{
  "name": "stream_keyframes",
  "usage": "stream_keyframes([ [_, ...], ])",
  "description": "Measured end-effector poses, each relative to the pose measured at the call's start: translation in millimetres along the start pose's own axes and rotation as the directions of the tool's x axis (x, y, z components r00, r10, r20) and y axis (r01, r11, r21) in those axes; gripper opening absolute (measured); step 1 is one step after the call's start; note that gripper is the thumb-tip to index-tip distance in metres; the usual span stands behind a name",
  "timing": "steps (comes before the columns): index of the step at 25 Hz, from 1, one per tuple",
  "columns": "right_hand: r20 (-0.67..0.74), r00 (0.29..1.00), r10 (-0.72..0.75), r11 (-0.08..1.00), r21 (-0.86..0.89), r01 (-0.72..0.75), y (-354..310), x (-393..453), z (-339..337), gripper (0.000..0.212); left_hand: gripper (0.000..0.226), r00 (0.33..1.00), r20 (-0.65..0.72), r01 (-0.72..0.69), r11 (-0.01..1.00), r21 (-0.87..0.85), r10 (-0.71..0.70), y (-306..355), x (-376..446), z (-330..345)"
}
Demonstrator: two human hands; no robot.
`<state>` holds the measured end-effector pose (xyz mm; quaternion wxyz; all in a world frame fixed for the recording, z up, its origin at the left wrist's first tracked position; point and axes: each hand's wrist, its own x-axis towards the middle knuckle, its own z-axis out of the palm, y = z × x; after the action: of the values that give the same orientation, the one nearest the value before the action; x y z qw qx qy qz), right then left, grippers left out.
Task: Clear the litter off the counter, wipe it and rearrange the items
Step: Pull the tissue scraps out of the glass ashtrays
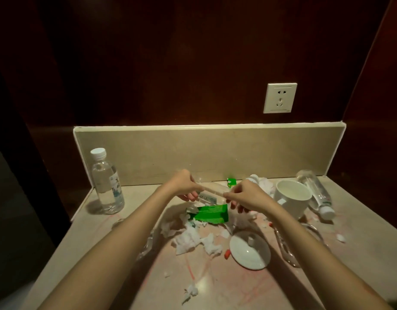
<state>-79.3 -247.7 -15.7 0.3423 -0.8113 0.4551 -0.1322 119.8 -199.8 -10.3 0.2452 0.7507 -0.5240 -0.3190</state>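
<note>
Looking down at a beige counter (238,287) strewn with litter. Left hand (185,185) and right hand (245,198) raised above it, fingers curled, each pinching one end of a clear plastic wrapper (212,193) stretching between them. Lying directly beneath: a green carton (212,213) on its side, touching torn white tissue (193,238). Sitting just right of the tissue, a white lid (250,250). Standing upright at far left, a water bottle (107,182). At right, a white mug (292,198), with a second bottle (316,193) lying tipped beside it. Mounted on the dark wall above, a white socket (280,98).
</note>
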Motion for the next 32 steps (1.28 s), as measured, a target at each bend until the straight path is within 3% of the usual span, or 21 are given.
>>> stream_keyframes([
  [5,-0.224,0.968,-0.116,0.981,-0.181,0.075,-15,27,3,0.023,0.021,1.0,0.013,-0.001,1.0,-0.011,0.001,-15,3,-2],
  [11,-0.1,0.985,-0.139,0.895,-0.438,0.082,-31,60,55,0.06,0.024,0.998,-0.031,0.042,0.99,-0.131,-0.047,-49,-23,-40],
  [15,-0.112,0.987,-0.113,0.851,-0.523,0.038,-34,67,62,0.054,0.027,0.996,-0.012,0.078,0.957,-0.279,-0.085,-65,-34,-51],
  [18,-0.14,0.988,-0.07,0.936,-0.353,0.017,-31,66,61,0.039,0.03,0.997,-0.016,0.065,0.935,-0.348,-0.075,-66,-32,-49],
  [21,-0.148,0.989,-0.03,0.995,0.086,0.043,-36,57,52,0.043,0.041,0.999,-0.042,0.01,0.929,-0.369,-0.027,-58,-25,-42],
  [24,-0.111,0.994,-0.014,0.827,0.558,0.073,-41,49,42,0.056,0.056,0.999,-0.016,-0.043,0.9,-0.434,0.04,-43,-21,-33],
  [26,-0.047,0.998,-0.048,0.677,0.732,0.067,-43,41,38,0.051,0.065,0.995,0.005,-0.082,0.864,-0.496,0.097,-35,-21,-28],
  [29,0.005,0.993,-0.121,0.545,0.836,0.062,-47,31,34,0.045,0.062,0.985,-0.006,-0.143,0.81,-0.568,0.17,-28,-25,-29],
  [32,0.003,0.987,-0.162,0.564,0.821,0.09,-52,23,33,0.054,0.047,0.979,-0.041,-0.188,0.8,-0.57,0.2,-27,-37,-32],
])
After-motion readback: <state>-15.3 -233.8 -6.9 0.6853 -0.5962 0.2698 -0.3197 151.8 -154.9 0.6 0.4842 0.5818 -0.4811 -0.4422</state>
